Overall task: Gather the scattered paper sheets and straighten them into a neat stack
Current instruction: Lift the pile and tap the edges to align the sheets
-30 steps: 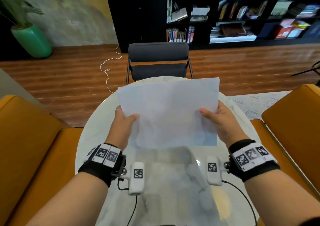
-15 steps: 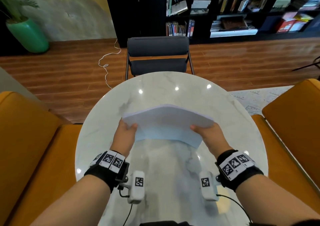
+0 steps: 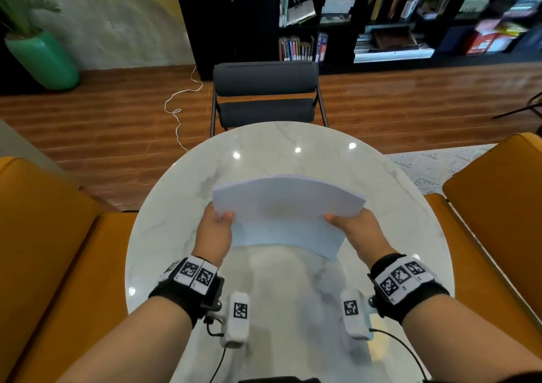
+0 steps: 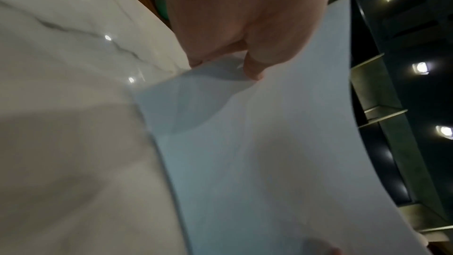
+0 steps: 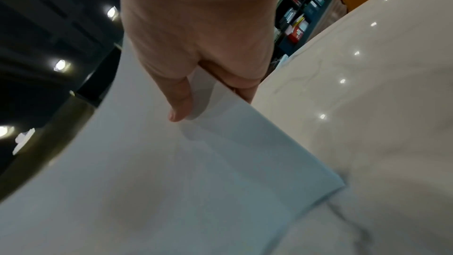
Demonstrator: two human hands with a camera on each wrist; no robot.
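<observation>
While the stack of paper is pinched at its side edges between thumb and fingers of the left hand and the right hand, bowed between them with its near edge seemingly on the table, straightening is judged under way, and squaring by tapping is called for next.

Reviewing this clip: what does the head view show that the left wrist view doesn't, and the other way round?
Only the head view shows the right hand gripping the paper stack, the grey chair, the bookshelf and the green plant pot. Only the left wrist view shows, close up, the left thumb pressed onto the top sheet with fingers under the stack's edge, and the ceiling lights. Both show the left hand holding the bowed stack, its near edge down by the marble table.
</observation>
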